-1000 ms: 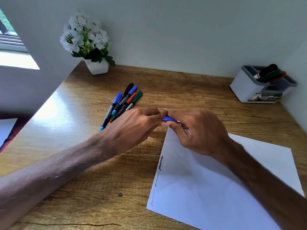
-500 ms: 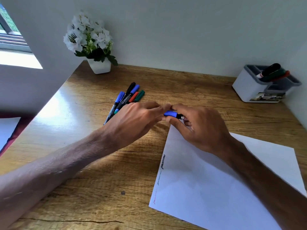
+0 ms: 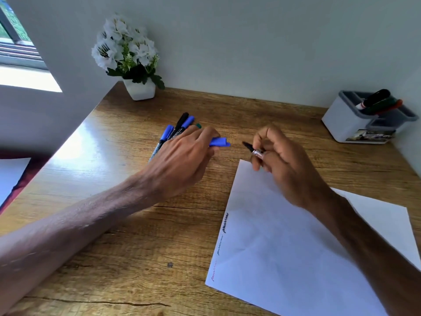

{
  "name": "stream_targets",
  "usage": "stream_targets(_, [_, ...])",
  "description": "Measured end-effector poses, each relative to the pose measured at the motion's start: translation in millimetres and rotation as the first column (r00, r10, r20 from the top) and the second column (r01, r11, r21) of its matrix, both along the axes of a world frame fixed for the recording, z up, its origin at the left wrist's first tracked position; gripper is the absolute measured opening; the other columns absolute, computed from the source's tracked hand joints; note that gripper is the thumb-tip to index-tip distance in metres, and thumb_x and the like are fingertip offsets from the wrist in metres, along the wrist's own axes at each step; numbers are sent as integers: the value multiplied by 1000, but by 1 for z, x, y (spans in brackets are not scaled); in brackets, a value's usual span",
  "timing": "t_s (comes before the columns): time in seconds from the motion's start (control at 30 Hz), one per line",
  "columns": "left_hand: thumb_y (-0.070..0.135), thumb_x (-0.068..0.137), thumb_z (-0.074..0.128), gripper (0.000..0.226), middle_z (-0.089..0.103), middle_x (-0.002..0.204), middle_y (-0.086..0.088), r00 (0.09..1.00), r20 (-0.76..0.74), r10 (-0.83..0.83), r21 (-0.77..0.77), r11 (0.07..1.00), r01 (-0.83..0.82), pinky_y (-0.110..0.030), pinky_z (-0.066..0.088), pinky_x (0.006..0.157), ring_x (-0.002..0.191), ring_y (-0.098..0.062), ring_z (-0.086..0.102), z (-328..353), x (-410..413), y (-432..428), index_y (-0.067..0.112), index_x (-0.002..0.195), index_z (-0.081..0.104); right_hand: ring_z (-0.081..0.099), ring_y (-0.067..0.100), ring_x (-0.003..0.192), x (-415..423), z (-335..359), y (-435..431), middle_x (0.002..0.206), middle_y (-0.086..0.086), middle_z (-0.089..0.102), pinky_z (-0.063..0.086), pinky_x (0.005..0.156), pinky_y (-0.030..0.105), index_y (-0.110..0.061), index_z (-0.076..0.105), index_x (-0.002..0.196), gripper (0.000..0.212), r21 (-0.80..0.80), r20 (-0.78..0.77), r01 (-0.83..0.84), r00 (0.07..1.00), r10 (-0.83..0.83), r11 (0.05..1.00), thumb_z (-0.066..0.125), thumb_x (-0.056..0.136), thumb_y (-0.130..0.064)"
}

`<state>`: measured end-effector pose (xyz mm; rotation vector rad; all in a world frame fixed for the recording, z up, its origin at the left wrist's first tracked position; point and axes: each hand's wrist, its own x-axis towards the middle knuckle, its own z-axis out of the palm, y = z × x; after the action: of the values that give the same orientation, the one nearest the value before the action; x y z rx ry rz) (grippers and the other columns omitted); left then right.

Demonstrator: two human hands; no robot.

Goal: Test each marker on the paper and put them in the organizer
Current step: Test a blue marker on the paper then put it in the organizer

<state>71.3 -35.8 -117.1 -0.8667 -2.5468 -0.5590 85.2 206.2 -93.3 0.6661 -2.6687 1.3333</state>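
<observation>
Now, left hand (image 3: 182,160) pinching blue cap (image 3: 219,142), right hand (image 3: 289,165) gripping uncapped marker (image 3: 252,149), barrel print illegible.

One left hand (image 3: 182,160), one right hand (image 3: 284,163), one uncapped marker (image 3: 252,149), one blue cap (image 3: 219,142), four loose markers (image 3: 180,126) showing (pile partly hidden by the hand), one organizer (image 3: 341,124), three stowed markers (image 3: 376,99), one paper (image 3: 284,247), three scribbles (image 3: 224,224), one potted plant (image 3: 129,60).

Uncapped marker (image 3: 253,150), blue cap (image 3: 219,142) apart
</observation>
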Motion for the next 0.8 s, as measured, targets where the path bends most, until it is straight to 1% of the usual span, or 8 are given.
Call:
stream_targets(0.07, [30,111,36,18,58,94,-1,1000,28,-2,52,999,1,-40,47,76,87,-20,52,-1,1,2,15,109,46,55,19,63,-5,4,0,78,14,70,43,53,31,-13,60,93,35,-278,116,-21,992,56,960,33,90,9])
stream_targets(0.13, [28,111,38,15,51,86,1,997,73,-16,94,996,9,-39,43,76,82,-20,45,-1,5,5,19,100,38,62,20,67,-7,9,2,84,19,73,49,53,28,-6,67,95,46,-505,276,32,953,126,862,30,86,21])
stream_targets(0.2, [28,112,38,20,49,83,1,995,103,-19,106,994,8,-38,40,76,80,-20,43,-1,7,7,17,95,38,69,17,74,-9,13,5,95,17,76,57,57,25,-5,70,111,52,-639,413,115,885,213,761,33,90,24])
stream_targets(0.27, [31,111,42,22,50,83,2,990,139,-21,108,994,6,-37,39,76,81,-18,44,0,8,8,17,94,39,73,14,84,-10,13,7,105,13,76,62,65,23,-7,66,128,42,-691,475,157,834,279,706,46,96,14])
stream_targets(0.37, [33,104,56,22,54,90,9,972,227,-55,109,994,31,-28,37,77,88,-11,47,0,8,8,16,97,44,75,14,88,-8,9,3,106,11,76,62,70,24,-8,64,132,45,-694,500,170,813,299,700,64,87,-5])
stream_targets(0.5, [42,95,69,34,59,112,12,941,337,-33,92,996,2,-33,46,94,109,-8,50,-3,5,7,19,109,49,75,17,79,-4,10,-7,93,13,77,63,66,30,-13,72,110,27,-601,474,157,860,191,784,64,89,-27])
stream_targets(0.67, [41,92,73,37,58,117,12,945,327,-28,95,995,-3,-34,47,97,112,-10,50,-5,5,8,22,108,46,73,23,66,-8,34,-8,83,19,76,62,60,32,-7,71,105,20,-534,427,110,891,155,838,62,92,-20])
stream_targets(0.8, [41,93,73,36,53,107,18,949,316,-25,95,996,-5,-19,43,90,101,0,46,-6,5,7,22,106,45,76,30,69,7,43,-5,84,22,77,65,62,36,0,74,102,28,-413,393,24,906,154,910,68,86,-22])
